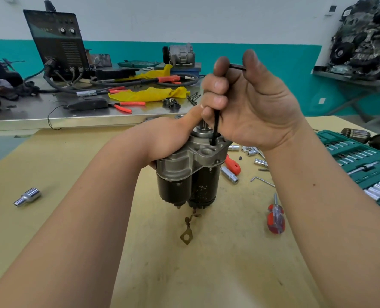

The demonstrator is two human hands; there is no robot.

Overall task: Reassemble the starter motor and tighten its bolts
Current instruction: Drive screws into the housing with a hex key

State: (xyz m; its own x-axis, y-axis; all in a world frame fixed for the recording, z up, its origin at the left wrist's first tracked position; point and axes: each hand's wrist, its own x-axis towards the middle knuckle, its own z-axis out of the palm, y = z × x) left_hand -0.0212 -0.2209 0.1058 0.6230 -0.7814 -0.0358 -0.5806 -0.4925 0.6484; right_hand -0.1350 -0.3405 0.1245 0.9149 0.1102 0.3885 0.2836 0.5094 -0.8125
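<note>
table point(73, 174) beneath starter motor point(184, 172), motor upright. socket case point(362, 161) far right of motor. left hand point(169, 138) grips motor's upper housing. right hand point(251, 101) above motor, fingers curled round hex key point(215, 127), tip in motor's top flange. screwdriver point(275, 218) near right of motor.

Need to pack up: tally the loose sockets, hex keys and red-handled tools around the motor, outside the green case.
Sockets: 4
Hex keys: 2, the black one in the right hand
Red-handled tools: 2
Total: 8
</note>
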